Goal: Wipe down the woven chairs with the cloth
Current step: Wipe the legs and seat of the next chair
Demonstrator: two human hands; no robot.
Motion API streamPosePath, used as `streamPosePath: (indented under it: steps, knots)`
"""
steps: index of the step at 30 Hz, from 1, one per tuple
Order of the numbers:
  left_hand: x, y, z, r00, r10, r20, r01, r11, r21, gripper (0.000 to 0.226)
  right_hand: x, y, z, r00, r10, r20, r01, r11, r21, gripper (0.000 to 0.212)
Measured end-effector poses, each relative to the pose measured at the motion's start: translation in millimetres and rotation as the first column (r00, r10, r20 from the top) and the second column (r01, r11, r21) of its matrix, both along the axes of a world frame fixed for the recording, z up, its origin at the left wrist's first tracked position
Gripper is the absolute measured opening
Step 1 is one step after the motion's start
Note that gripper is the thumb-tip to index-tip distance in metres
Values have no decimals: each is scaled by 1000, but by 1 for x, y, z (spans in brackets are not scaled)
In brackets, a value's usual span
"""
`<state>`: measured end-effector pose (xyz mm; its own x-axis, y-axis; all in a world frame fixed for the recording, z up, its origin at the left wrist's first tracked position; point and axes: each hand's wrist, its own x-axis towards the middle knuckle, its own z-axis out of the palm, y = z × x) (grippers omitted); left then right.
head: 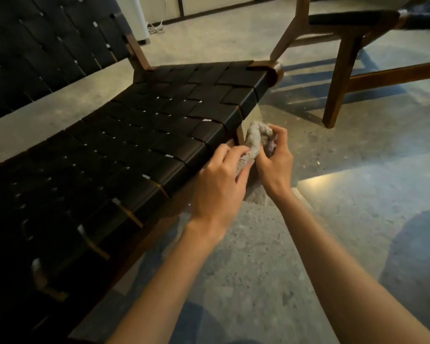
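Observation:
A chair with a black woven seat [139, 135] and a dark wooden frame fills the left half of the view; its woven backrest [47, 50] rises at the upper left. A bunched grey cloth [255, 140] hangs just off the seat's front edge. My left hand [221, 180] grips the cloth's lower part, touching the seat edge. My right hand [276, 157] grips its upper part with curled fingers. Part of the cloth hangs below both hands.
A second wooden chair [343, 70] with a dark seat stands at the upper right, its legs on the speckled concrete floor [333, 194]. A white appliance [137, 18] and a cable lie by the far wall.

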<state>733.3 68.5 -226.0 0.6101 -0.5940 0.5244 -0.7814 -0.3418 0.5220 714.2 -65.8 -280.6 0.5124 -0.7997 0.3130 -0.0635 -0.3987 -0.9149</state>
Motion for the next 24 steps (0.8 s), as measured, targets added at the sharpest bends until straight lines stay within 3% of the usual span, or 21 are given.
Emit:
streamPosePath:
  steps: [5, 10, 14, 19, 22, 24]
  knots:
    - [2, 19, -66, 965, 63, -255, -50, 997, 54, 26, -5, 15, -31, 996, 46, -73, -42, 998, 53, 28]
    - [22, 29, -115, 935, 160, -316, -110, 979, 169, 29, -1, 14, -57, 985, 78, -157, -71, 996, 52, 35]
    - [50, 21, -120, 924, 201, -326, -139, 969, 202, 34, 25, -2, -59, 964, 158, -212, -180, 980, -90, 45]
    - [77, 4, -109, 952, 304, -45, -283, 924, 259, 41, 70, -30, -61, 905, 273, -326, -338, 927, -162, 66]
    - [83, 2, -116, 917, 368, 153, -397, 813, 425, 49, 80, -37, -74, 849, 358, -390, -474, 842, -259, 75]
    - [81, 1, -124, 891, 394, 227, -453, 721, 524, 64, 87, -41, -85, 789, 329, -518, -557, 739, -379, 84]
